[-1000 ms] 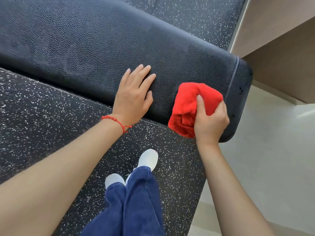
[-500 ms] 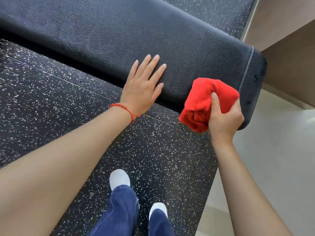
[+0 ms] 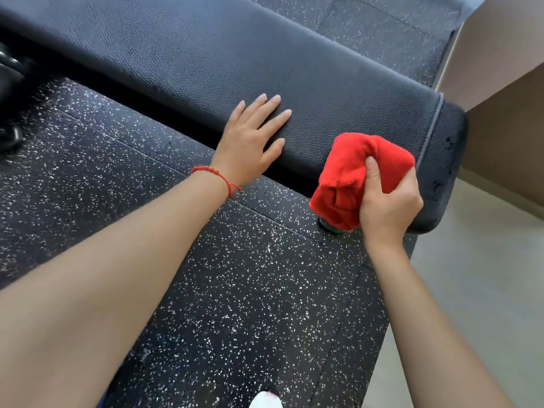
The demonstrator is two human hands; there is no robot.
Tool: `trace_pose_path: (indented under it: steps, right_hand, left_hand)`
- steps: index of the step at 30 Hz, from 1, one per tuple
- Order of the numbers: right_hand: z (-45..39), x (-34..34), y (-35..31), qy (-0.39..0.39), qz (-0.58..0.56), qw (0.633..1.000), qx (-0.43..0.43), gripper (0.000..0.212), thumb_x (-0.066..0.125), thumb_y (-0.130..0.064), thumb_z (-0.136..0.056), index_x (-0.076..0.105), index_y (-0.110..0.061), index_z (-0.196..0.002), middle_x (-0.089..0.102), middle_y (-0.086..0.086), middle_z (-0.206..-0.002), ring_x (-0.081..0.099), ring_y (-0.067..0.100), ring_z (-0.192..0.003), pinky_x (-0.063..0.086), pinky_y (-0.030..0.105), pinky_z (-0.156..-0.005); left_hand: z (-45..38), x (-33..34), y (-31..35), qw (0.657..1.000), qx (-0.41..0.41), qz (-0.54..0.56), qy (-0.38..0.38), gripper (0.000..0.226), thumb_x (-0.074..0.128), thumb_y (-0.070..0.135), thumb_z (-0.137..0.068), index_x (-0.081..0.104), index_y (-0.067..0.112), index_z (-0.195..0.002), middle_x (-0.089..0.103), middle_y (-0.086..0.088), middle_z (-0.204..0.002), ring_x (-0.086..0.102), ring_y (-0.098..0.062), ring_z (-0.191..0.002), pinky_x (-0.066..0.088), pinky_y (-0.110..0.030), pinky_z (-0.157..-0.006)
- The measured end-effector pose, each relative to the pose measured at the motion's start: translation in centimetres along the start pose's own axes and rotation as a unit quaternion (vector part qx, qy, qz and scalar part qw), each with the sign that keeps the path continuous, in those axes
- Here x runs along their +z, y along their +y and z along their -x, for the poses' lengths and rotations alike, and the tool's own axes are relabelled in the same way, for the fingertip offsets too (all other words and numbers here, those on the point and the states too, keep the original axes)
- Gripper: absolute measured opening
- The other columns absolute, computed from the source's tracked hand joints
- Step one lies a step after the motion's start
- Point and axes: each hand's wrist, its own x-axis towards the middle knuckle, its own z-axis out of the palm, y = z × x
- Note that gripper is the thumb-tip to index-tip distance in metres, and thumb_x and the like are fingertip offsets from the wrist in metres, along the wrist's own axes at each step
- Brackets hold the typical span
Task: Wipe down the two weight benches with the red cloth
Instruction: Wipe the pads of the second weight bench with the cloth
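Observation:
A black padded weight bench (image 3: 235,60) runs from upper left to the right, its end near the tan wall. My left hand (image 3: 250,139) lies flat on the bench's near edge, fingers straight; a red string bracelet circles that wrist. My right hand (image 3: 385,201) grips the bunched red cloth (image 3: 353,175) against the near side of the bench close to its end. Only one bench is in view.
Black rubber flooring with white specks (image 3: 235,290) lies under me. Pale smooth floor (image 3: 477,290) begins at the right. A tan wall (image 3: 506,83) stands at the upper right. Dark bench hardware (image 3: 11,83) shows at the left edge, and my white shoe tip (image 3: 265,401) at the bottom.
I have stepped back, so the bench sits farther from me and my legs have left the view. Both hands keep their places on the bench, the cloth still near the bench's end.

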Motion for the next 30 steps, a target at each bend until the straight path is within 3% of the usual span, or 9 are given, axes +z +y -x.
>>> trace_pose_path:
  steps: [8, 13, 16, 22, 30]
  right_hand:
    - [0.3, 0.7, 1.0, 0.045, 0.001, 0.998, -0.033, 0.048, 0.058, -0.046, -0.081, 0.061, -0.002, -0.099, 0.066, 0.012, -0.091, 0.061, 0.023, -0.084, 0.042, 0.023, -0.078]
    - [0.4, 1.3, 1.6, 0.087, -0.012, 0.995, -0.055, 0.044, 0.059, -0.045, -0.082, 0.062, -0.004, -0.095, 0.063, 0.007, -0.086, 0.059, 0.021, -0.077, 0.043, 0.026, -0.075]
    - [0.5, 1.5, 2.0, 0.105, -0.021, 0.991, -0.076, 0.044, 0.059, -0.045, -0.082, 0.061, -0.003, -0.094, 0.061, 0.004, -0.085, 0.057, 0.019, -0.076, 0.044, 0.029, -0.075]
    - [0.8, 2.0, 2.4, 0.142, -0.044, 0.983, -0.105, 0.047, 0.059, -0.049, -0.081, 0.06, -0.002, -0.089, 0.065, 0.015, -0.084, 0.059, 0.026, -0.075, 0.045, 0.036, -0.074]
    - [2.1, 1.6, 2.7, 0.145, -0.064, 0.979, -0.127, 0.046, 0.061, -0.047, -0.079, 0.06, -0.002, -0.087, 0.064, 0.015, -0.081, 0.057, 0.024, -0.073, 0.042, 0.03, -0.073]
  left_hand:
    - [0.2, 1.5, -1.1, 0.993, 0.04, 0.029, 0.11, 0.04, 0.049, 0.029, -0.088, 0.065, 0.007, -0.117, 0.056, -0.015, -0.129, 0.048, -0.032, -0.124, 0.018, -0.037, -0.108]
    - [0.2, 2.0, -1.4, 0.986, 0.057, 0.026, 0.156, 0.038, 0.05, 0.03, -0.088, 0.067, 0.006, -0.112, 0.06, -0.016, -0.123, 0.052, -0.032, -0.119, 0.024, -0.041, -0.106]
    - [0.2, 2.4, -1.4, 0.983, 0.069, 0.005, 0.171, 0.039, 0.049, 0.031, -0.088, 0.068, 0.006, -0.111, 0.062, -0.016, -0.12, 0.055, -0.033, -0.116, 0.025, -0.041, -0.105]
    - [0.3, 2.9, -1.5, 0.978, 0.074, -0.031, 0.19, 0.04, 0.045, 0.032, -0.089, 0.068, 0.006, -0.109, 0.064, -0.017, -0.116, 0.058, -0.034, -0.112, 0.026, -0.039, -0.1]
    - [0.6, 2.8, -1.3, 0.981, 0.058, -0.034, 0.181, 0.045, 0.04, 0.036, -0.091, 0.067, 0.007, -0.113, 0.063, -0.017, -0.118, 0.055, -0.033, -0.115, 0.026, -0.039, -0.1]
